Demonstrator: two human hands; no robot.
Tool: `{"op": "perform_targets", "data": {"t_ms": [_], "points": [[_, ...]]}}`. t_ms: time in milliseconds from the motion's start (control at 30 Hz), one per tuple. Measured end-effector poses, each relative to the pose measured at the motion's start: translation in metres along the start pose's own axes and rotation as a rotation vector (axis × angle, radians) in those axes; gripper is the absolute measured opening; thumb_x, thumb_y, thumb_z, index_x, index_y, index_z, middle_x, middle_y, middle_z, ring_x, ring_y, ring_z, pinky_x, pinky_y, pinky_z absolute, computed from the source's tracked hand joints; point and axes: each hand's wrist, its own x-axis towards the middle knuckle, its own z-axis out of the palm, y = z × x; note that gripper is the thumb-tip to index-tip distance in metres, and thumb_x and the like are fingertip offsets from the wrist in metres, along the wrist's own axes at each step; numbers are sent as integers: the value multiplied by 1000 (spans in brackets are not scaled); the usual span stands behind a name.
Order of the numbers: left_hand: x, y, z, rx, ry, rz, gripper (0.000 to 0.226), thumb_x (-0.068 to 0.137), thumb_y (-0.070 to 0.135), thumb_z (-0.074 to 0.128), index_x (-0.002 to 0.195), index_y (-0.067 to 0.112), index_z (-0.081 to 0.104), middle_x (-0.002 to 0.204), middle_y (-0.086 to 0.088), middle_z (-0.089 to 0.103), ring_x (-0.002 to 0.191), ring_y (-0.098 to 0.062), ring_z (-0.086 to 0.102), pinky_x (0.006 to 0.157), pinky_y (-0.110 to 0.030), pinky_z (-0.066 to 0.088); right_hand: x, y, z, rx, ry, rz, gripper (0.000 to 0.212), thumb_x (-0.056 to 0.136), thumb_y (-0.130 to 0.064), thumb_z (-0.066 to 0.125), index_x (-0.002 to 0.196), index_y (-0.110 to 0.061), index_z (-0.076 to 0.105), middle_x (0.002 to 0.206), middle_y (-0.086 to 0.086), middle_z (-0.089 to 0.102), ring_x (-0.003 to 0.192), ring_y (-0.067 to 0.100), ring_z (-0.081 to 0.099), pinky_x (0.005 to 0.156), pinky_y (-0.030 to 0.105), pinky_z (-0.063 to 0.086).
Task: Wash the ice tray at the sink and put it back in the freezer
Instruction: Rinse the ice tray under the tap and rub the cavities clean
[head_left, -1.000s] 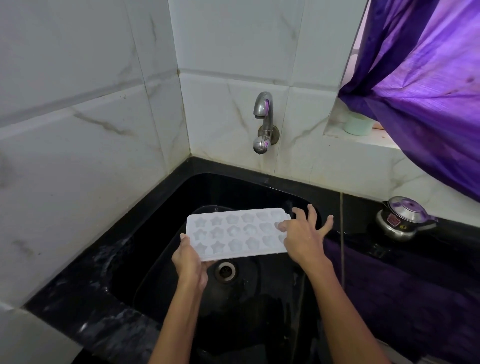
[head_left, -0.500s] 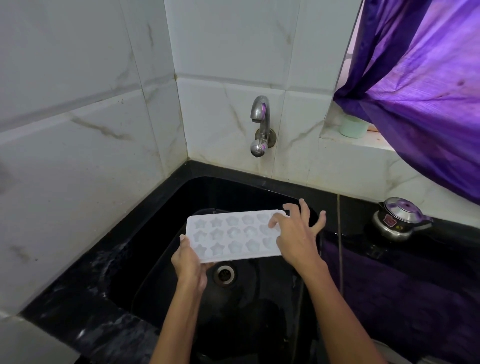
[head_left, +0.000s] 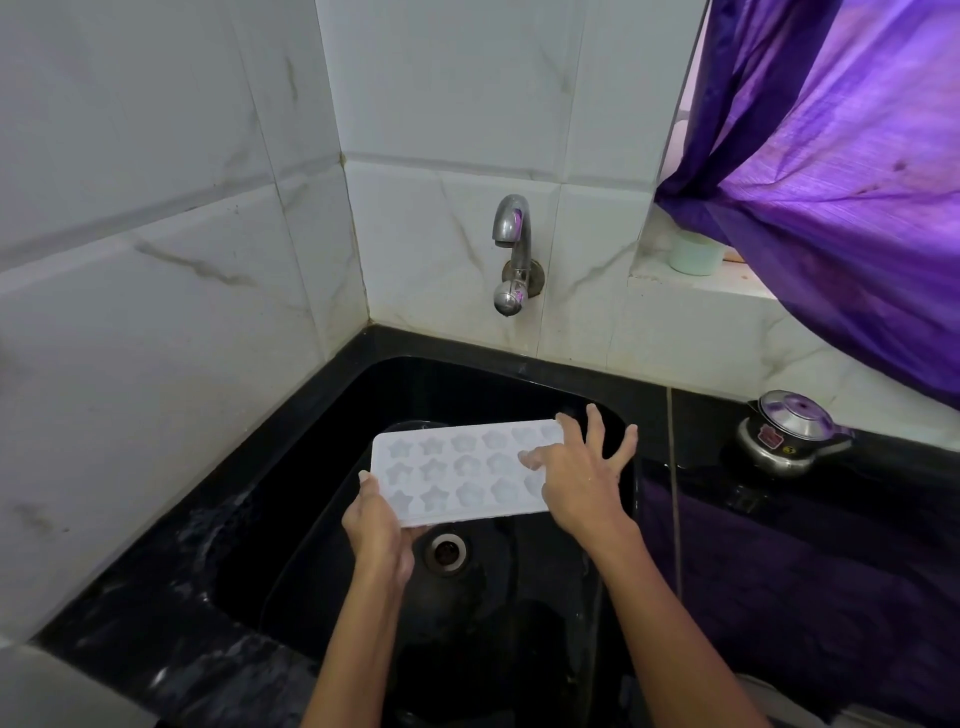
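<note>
A white ice tray with star-shaped cells hangs level over the black sink, above the drain. My left hand grips its near left corner, thumb on the rim. My right hand lies on top of the tray's right end with fingers spread, fingertips touching the cells and covering that end. The metal tap juts from the tiled wall behind the sink; no water runs from it.
White marble-look tiles close the left and back. A purple curtain hangs at the upper right over a ledge holding a pale green cup. A small steel pressure cooker stands on the black counter right of the sink.
My right hand has slid leftward over the tray's right end, fingers now over the cells. The left hand keeps its grip and the tray stays in place.
</note>
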Motion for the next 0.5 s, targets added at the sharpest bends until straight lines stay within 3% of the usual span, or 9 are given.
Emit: {"op": "perform_targets", "data": {"t_ms": [167,400,500], "points": [[0,0,1,11,6,7,35,101,39,35,90,14,58,90,-11,68,82,-28,67,67,-45,56,-1,-2,-1,-20,-3,20,49,85,4,53,111,-36,66,151,7,26,146,36,-10,105,67,-16],[1,1,1,19,11,1,34,101,40,36,93,15,57,91,-10,68,84,-28,67,76,-50,55,1,-6,0,-25,-9,-3,36,88,-5,55,108,-32,68,154,7,23,146,35,-10,106,66,-16],[2,1,0,17,14,4,34,101,40,36,92,15,58,90,-10,68,82,-27,66,71,-47,56,2,-3,-1,-9,-9,15,44,89,-3,54,114,-37,65,151,6,26,146,35,-10,106,66,-16]]}}
